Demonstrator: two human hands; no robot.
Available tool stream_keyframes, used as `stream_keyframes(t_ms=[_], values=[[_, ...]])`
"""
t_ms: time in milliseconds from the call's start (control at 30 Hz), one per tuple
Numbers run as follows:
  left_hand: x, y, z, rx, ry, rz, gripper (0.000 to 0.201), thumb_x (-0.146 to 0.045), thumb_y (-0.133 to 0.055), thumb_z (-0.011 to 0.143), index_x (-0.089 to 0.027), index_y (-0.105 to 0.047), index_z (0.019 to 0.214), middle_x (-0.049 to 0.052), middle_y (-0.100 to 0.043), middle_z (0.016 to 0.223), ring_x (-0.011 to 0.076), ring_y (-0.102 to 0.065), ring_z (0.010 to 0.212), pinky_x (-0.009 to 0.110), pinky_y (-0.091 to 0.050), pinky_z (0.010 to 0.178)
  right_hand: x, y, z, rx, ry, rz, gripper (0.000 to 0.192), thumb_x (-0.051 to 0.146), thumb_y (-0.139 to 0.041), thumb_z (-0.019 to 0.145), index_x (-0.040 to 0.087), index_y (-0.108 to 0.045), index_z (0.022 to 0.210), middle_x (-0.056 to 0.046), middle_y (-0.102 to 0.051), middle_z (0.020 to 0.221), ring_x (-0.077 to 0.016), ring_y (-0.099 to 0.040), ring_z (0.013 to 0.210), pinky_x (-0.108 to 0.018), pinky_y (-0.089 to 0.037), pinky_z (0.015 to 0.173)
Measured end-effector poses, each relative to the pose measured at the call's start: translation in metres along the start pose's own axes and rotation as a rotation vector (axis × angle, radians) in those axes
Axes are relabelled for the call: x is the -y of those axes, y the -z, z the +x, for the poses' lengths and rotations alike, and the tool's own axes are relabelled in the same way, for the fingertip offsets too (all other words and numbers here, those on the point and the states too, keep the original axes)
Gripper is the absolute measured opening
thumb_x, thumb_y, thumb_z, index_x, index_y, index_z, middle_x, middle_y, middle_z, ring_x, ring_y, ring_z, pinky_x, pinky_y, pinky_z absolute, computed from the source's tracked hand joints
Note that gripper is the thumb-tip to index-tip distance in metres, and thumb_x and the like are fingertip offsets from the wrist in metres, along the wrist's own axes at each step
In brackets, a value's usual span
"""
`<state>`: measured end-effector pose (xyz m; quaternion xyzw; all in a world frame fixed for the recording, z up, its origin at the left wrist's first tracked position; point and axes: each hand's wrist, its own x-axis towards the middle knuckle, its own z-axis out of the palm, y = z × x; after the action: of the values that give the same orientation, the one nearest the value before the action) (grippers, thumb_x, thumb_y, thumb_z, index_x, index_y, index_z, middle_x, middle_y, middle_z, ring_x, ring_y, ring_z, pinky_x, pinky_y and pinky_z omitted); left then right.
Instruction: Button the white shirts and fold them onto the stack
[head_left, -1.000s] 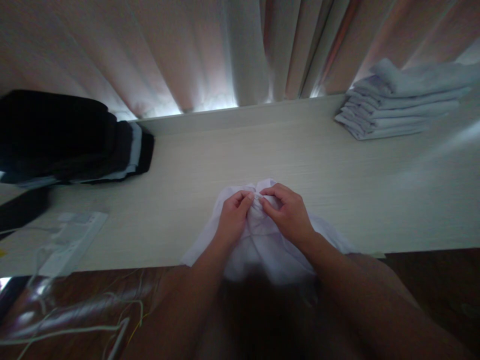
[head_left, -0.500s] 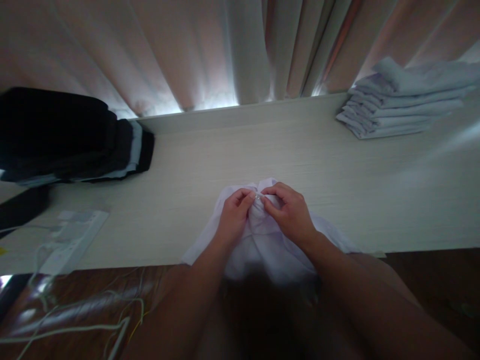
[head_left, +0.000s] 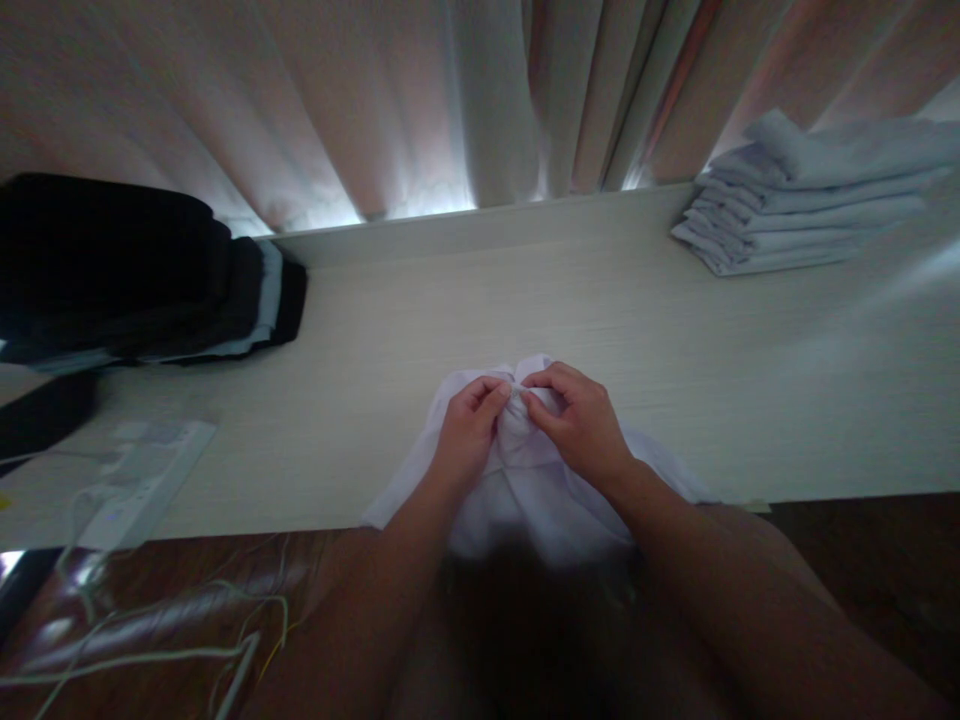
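Note:
A white garment (head_left: 517,500), probably a shirt, lies bunched at the front edge of the pale table (head_left: 360,330) and hangs down towards my lap. My left hand (head_left: 474,425) pinches the garment near its top, thumb against fingers. Close beside it, my right hand (head_left: 577,410) pinches the same spot from the other side. Between the fingertips is a small shiny detail on the cloth, too small to make out. The lower part of the garment is lost in shadow.
Folded white clothes (head_left: 810,205) are stacked at the back right. A pile of black and grey clothes (head_left: 135,270) stands at the left. A power strip (head_left: 150,490) with cables lies at the front left; more cables (head_left: 150,658) trail over the floor. Curtains (head_left: 375,100) hang behind the table.
Both hands stay at the same place on the white garment. The shiny detail between the fingertips shows less than before.

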<state>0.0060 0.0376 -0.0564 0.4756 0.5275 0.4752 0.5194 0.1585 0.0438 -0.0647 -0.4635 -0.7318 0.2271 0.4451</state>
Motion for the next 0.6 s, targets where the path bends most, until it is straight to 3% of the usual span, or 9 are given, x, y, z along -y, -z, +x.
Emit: stream_keyframes(t_ms=[267, 600], values=[[0.002, 0.001, 0.001, 0.014, -0.045, 0.06, 0.018, -0.026, -0.059, 0.088, -0.016, -0.07, 0.078, 0.004, -0.069, 0.081, 0.0157, -0.06, 0.074, 0.026, -0.047, 0.067, 0.002, 0.002, 0.0, 0.007, -0.096, 0.052, 0.008, 0.017, -0.064, 0.084, 0.02, -0.067, 0.09, -0.001, -0.067, 0.089, -0.0174, -0.062, 0.085, -0.028, -0.044, 0.078], [0.001, 0.003, 0.0, 0.058, -0.072, 0.002, 0.011, -0.022, -0.072, 0.079, -0.015, -0.072, 0.087, 0.006, -0.073, 0.086, 0.0192, -0.067, 0.08, 0.03, -0.053, 0.077, 0.002, 0.011, 0.007, 0.079, -0.302, 0.203, 0.012, 0.028, -0.066, 0.083, 0.019, -0.072, 0.087, -0.001, -0.07, 0.079, -0.0161, -0.061, 0.071, -0.027, -0.045, 0.068]])
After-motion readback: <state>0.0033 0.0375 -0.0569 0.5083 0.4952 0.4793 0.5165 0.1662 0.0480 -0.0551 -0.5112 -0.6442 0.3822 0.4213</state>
